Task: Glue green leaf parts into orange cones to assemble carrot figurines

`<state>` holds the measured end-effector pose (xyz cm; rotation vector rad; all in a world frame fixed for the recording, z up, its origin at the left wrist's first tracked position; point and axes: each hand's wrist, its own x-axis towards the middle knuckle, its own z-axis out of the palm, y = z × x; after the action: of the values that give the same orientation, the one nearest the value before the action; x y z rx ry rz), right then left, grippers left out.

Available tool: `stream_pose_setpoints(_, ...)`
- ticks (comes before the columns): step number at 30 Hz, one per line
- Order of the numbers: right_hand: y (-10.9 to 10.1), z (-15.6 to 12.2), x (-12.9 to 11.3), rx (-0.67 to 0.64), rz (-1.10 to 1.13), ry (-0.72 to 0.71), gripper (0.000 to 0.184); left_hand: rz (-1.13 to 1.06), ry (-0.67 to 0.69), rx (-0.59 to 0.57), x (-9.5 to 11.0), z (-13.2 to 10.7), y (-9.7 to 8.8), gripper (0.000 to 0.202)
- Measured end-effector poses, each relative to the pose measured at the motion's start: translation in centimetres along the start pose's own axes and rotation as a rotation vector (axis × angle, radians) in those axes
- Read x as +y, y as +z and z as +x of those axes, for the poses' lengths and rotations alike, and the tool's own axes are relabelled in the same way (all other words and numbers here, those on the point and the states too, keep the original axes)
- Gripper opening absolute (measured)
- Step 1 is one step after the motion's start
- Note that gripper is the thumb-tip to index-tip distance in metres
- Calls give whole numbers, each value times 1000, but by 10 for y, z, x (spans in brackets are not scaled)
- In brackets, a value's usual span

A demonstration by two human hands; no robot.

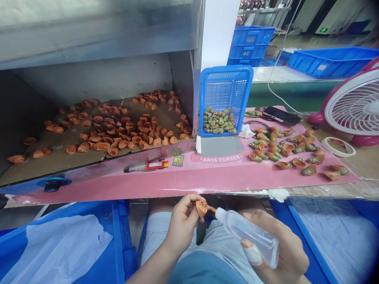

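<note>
Workbench surface, head view: a pink mat covers the bench edge directly beyond both hands. Beyond the left hand, farther back, a metal booth holds a cardboard sheet strewn with many orange shells. Straight ahead of the hands, past the mat's edge, a blue basket leans back, with green painted pieces heaped at its foot. Ahead and to the right of the right hand, mixed orange and green pieces lie loose on the mat; past them are a tape roll, a phone and a pink fan. Over the lap, the left hand pinches a single orange shell between thumb and fingertips, its hollow turned toward the right hand. The right hand is wrapped around a clear squeeze bottle, thumb pressed along its side. The bottle's orange nozzle tip touches the shell or sits just inside it; which cannot be resolved. Blue bins flank the knees on either side, below both hands.
</note>
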<state>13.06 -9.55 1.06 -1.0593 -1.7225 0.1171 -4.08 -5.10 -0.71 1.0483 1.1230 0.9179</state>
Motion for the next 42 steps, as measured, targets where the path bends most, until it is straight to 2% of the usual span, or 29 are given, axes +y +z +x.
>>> stream_pose_setpoints(8, 2, 6, -6, -46, -34, -14, 24, -7, -24, -21, 2, -2, 0, 10)
stream_pose_setpoints(13, 3, 4, -5, -21, -17, 1, 26, -2, -5, -13, 0, -1, 0, 10)
stream_pose_setpoints(22, -1, 1, -4, -71, 4, 26, 28, 3, -18, -7, 2, 0, -1, 10)
stream_pose_setpoints(24, -1, 0, -2, -49, 18, 45, 28, -6, -21, -5, 1, 0, -1, 10)
stream_pose_setpoints(27, 0, -1, 1, 23, 92, 154, 23, -28, -27, 1, -1, 2, -1, 10)
stream_pose_setpoints(33, 13, -9, 25, 152, 481, 679, 28, -126, -63, 62, -2, 9, -5, 9)
stream_pose_setpoints(36, 22, -3, 45, 181, 637, 841, 28, -159, -75, 102, -3, 12, -7, 10)
stream_pose_setpoints(38, 28, 4, 58, 158, 648, 851, 29, -175, -60, 141, -5, 14, -11, 13)
stream_pose_setpoints(42, 46, 21, 80, 28, 577, 722, 33, -220, -49, 200, -17, 20, -20, 27)
